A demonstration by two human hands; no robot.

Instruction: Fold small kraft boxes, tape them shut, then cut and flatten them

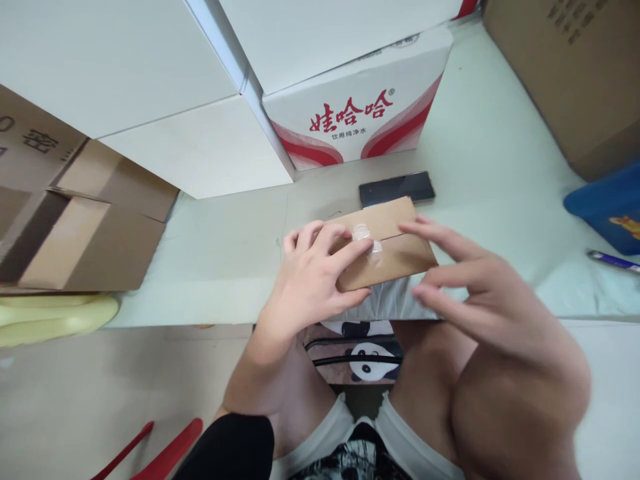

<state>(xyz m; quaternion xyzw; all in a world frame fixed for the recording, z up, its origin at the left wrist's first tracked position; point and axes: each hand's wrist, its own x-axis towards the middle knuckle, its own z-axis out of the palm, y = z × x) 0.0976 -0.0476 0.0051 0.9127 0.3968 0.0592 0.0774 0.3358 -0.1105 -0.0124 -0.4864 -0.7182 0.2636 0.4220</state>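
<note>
A small brown cardboard box (405,257) is tilted over the front edge of the pale green table. Pieces of clear tape (361,232) cross the seam between its flaps. Wrapped around the left part of the box is my left hand (315,263), its fingers over the top and its thumb at the near side. My right hand (470,287) is at the box's right end, fingers apart, the index fingertip at the seam's end. The lower fingers of that hand look slightly blurred. Behind the box lies a dark smartphone (397,189), partly covered by it.
White cartons (205,150) and a red-and-white carton (350,127) stand at the back of the table (235,267). Brown cartons (110,247) are at the left, another brown carton (590,80) at the back right. A blue container (607,207) and a pen (615,261) are on the right.
</note>
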